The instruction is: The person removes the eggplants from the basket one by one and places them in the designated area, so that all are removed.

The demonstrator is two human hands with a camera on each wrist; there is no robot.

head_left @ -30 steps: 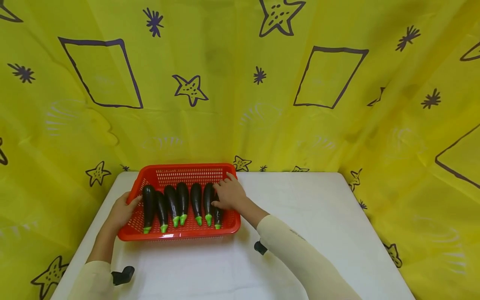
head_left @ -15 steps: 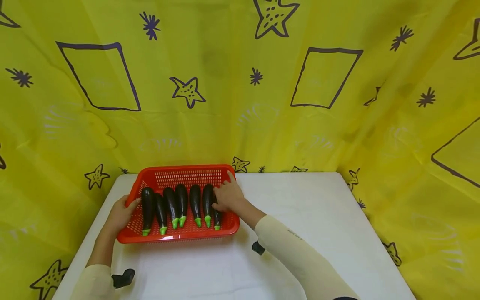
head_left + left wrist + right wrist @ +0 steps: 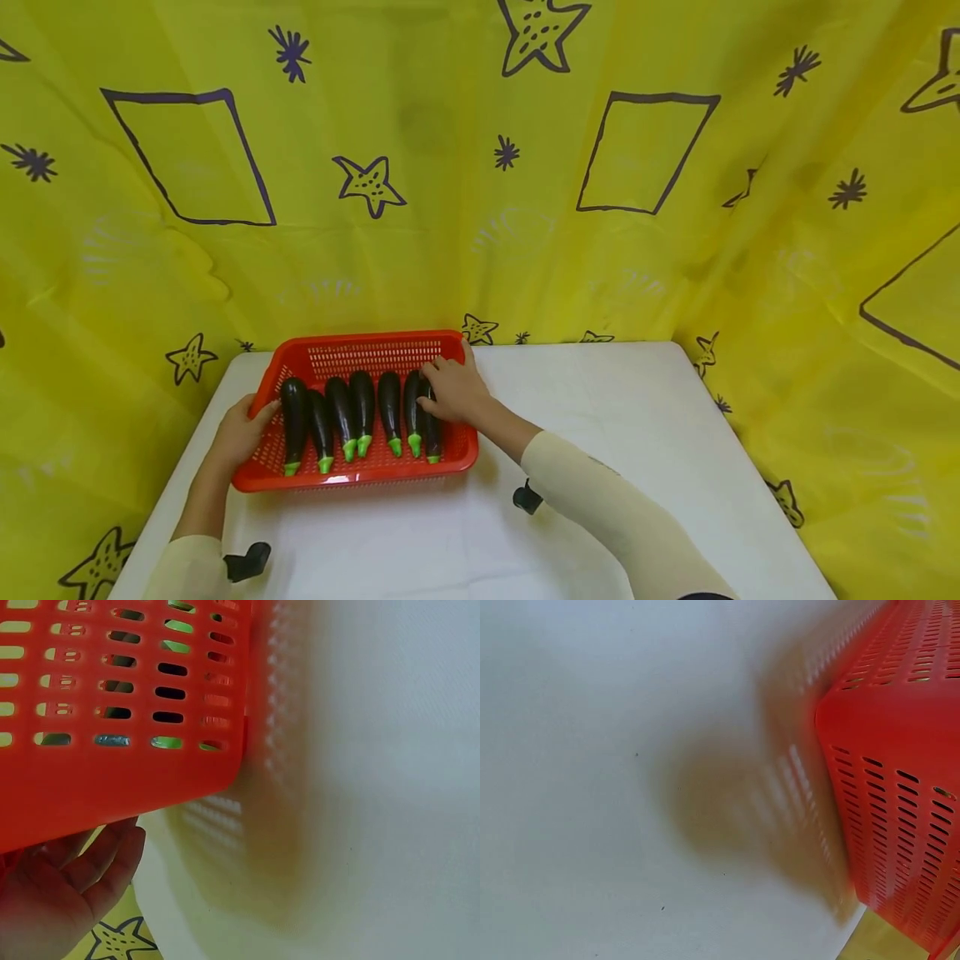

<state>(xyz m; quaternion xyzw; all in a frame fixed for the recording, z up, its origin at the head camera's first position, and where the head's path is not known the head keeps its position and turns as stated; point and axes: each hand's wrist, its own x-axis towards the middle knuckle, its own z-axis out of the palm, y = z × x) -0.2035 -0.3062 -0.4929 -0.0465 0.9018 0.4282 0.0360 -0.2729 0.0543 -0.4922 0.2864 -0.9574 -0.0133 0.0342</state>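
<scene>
Toward the far left corner of the bench, just in front of a yellow curtain: red basket of moulded plastic, roughly rectangular with rounded corners, its walls pierced by rows of short, round-ended slots. Inside lie seven eggplants, glossy, smooth and club-shaped, side by side with their bright green stem ends toward the bench's near edge. The left hand grips the basket's left rim, thumb over the inner side and the other fingers bent against the outer side. The right hand lies spread over the right end, one finger along the rim and the rest over the rightmost eggplant; whether they have hold of it cannot be told. A faint dark marking on the cream right sleeve is too small to read. Dark-lined starfish decorate the curtain. The bench surface is white and matt.
</scene>
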